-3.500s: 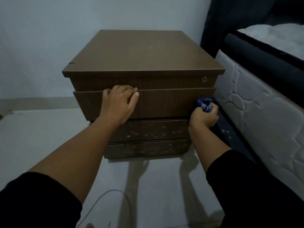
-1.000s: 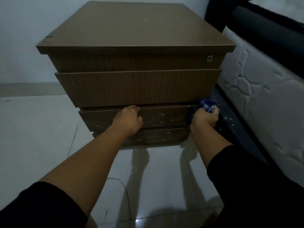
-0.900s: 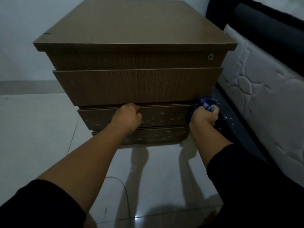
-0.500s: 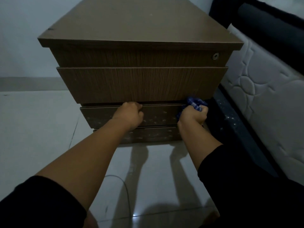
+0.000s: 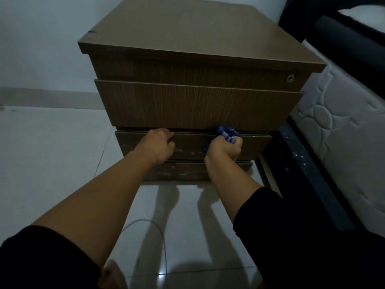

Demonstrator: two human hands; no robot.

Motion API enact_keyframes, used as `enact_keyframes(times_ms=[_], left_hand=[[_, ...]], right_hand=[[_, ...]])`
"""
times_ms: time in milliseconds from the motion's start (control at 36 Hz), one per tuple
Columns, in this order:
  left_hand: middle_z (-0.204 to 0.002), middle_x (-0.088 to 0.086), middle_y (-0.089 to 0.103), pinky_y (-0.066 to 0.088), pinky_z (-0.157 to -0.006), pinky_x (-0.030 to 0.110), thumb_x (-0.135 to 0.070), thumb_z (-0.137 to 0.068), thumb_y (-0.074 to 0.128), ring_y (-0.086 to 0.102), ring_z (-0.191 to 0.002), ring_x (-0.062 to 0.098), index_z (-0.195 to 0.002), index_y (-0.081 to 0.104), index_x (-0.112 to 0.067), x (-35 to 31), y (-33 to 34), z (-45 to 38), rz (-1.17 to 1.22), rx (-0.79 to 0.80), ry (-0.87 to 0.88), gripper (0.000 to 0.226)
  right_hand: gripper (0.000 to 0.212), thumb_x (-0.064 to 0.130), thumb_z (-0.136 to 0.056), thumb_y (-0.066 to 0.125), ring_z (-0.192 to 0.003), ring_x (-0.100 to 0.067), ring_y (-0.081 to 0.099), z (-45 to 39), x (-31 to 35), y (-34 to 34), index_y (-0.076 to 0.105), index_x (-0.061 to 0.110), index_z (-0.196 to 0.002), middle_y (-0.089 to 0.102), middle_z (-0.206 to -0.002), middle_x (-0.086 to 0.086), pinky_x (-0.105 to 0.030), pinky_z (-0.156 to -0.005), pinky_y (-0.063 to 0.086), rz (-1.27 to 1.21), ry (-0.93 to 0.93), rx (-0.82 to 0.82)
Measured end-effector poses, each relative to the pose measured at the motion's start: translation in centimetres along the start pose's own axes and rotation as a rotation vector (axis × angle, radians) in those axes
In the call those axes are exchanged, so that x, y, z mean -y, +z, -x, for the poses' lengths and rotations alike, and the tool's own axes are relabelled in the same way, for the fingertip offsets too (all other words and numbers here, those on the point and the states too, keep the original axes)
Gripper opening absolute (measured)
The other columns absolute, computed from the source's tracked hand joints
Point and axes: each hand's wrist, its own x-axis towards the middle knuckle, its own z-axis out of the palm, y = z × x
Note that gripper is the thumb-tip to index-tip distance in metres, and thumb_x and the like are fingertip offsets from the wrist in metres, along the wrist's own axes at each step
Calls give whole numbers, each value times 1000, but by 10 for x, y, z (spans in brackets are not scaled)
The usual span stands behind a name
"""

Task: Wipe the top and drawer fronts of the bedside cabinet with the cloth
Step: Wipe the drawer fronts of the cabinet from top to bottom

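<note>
A blue cloth (image 5: 226, 133) was held bunched in the right hand (image 5: 224, 148), whose fingers were closed tightly around it, and it was pressed against the upper edge of the third drawer front (image 5: 187, 146) of the bedside cabinet (image 5: 198, 101), right of that front's middle. Part of the cloth stuck out above the fist, just under the lower edge of the wide second drawer front (image 5: 195, 105). The left hand (image 5: 159, 147) was curled closed on the top edge of the same third drawer front, left of the right hand and apart from it; whether anything was gripped beyond that edge could not be told. Pale specks were seen on the third front between the two hands and on the lowest drawer front (image 5: 183, 171) beneath it. Above the second front, a narrow top front carried a small round lock (image 5: 290, 78) near its right end, under the overhanging brown cabinet top (image 5: 187, 32), which had a small chip at its left corner. The cabinet stood on a pale tiled floor (image 5: 52, 153) against a light wall (image 5: 41, 38). Just to its right, a quilted white mattress (image 5: 341, 132) lay on a dark bed frame (image 5: 302, 163). A thin pale cable (image 5: 160, 236) curved across the floor between the forearms, and both arms wore dark sleeves (image 5: 302, 236).
</note>
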Motion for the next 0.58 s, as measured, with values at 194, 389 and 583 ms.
enact_keyframes(times_ms=[194,389,583], left_hand=[[-135,14,56,35,-109,41,-24,-95,44,49,-123,33,-132,56,-8,36,-4,7,-5,-197,-109,42],[-132,23,51,34,-106,37,-22,-96,42,43,-125,39,-127,62,-11,61,-6,14,224,-296,-233,39],[-92,12,59,31,-80,27,-24,-100,31,53,-92,29,-99,67,2,71,-22,14,543,-405,-394,44]], right_hand=[[29,5,-82,48,-92,-33,65,35,-14,20,59,23,-101,62,-113,-14,-44,-76,58,19,0,59],[27,5,-82,53,-90,-31,63,62,-27,36,59,23,-101,61,-114,-11,-32,-74,53,67,-14,108],[28,2,-83,49,-99,-33,63,100,-41,54,59,21,-100,60,-117,-12,-32,-75,50,93,12,221]])
